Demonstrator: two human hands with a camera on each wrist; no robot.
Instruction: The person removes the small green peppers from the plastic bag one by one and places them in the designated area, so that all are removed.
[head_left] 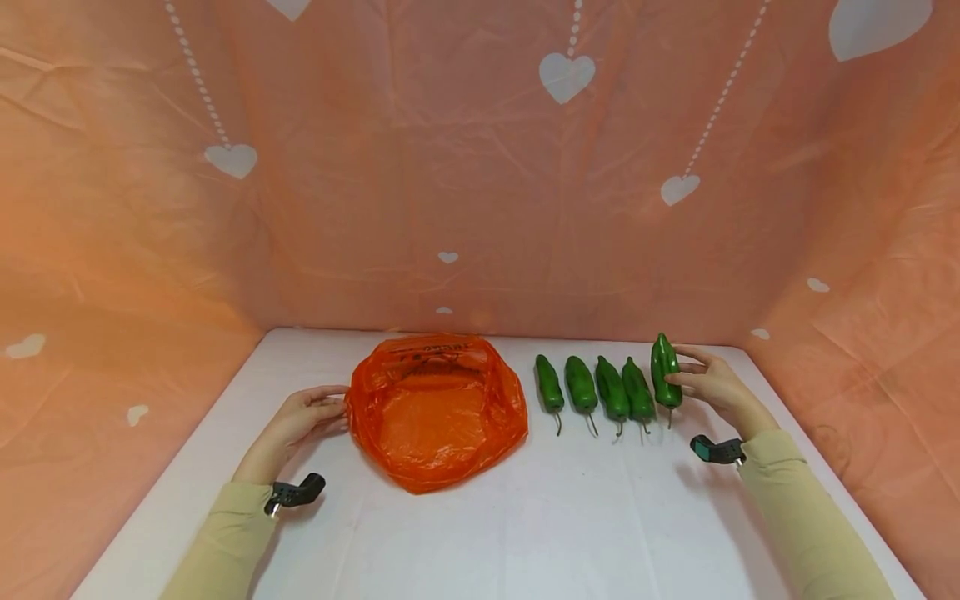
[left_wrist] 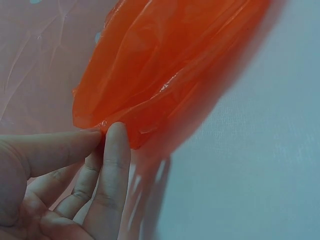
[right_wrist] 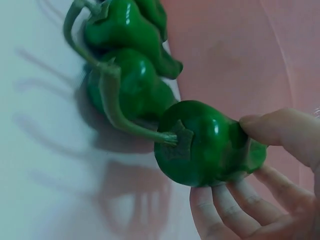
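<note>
An orange-red plastic bag (head_left: 431, 421) sits on the white table with its mouth spread wide. My left hand (head_left: 303, 417) pinches the bag's left edge; the left wrist view shows thumb and finger (left_wrist: 116, 160) meeting on the thin plastic. At the right, my right hand (head_left: 712, 385) grips a green pepper (head_left: 664, 375) between thumb and fingers. In the right wrist view this pepper (right_wrist: 195, 145) is held above its shadow, stem end toward the camera. Several more green peppers (head_left: 581, 385) lie in a row to its left, stems toward me.
The white table (head_left: 540, 517) is enclosed by orange-pink cloth walls (head_left: 495, 183) with pale hearts at the back and both sides. A dark wrist device (head_left: 296, 492) is strapped to my left wrist, another one (head_left: 716, 450) to my right.
</note>
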